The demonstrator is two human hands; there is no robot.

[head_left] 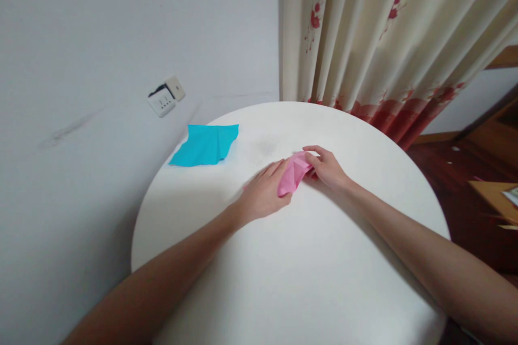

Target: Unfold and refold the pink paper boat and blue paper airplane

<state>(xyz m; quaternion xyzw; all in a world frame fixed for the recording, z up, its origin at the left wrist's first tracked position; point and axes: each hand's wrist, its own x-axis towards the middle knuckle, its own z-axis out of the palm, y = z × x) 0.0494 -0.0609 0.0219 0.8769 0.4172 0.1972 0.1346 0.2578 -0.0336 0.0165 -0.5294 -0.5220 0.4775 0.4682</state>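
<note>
On a round white table [307,280], both hands [265,191] apparently pinch pink folded paper [292,172].

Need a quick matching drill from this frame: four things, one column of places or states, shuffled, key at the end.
Things:
1. pink paper
2. blue paper
3. wall socket
4. curtain

Places or states:
A. hangs behind the table, red flower print
B. lies flat and alone near the table's far left edge
C. folded, held between the left hand and right hand
D. fixed on the white wall, left of the table

Pairs: 1-C, 2-B, 3-D, 4-A
</note>
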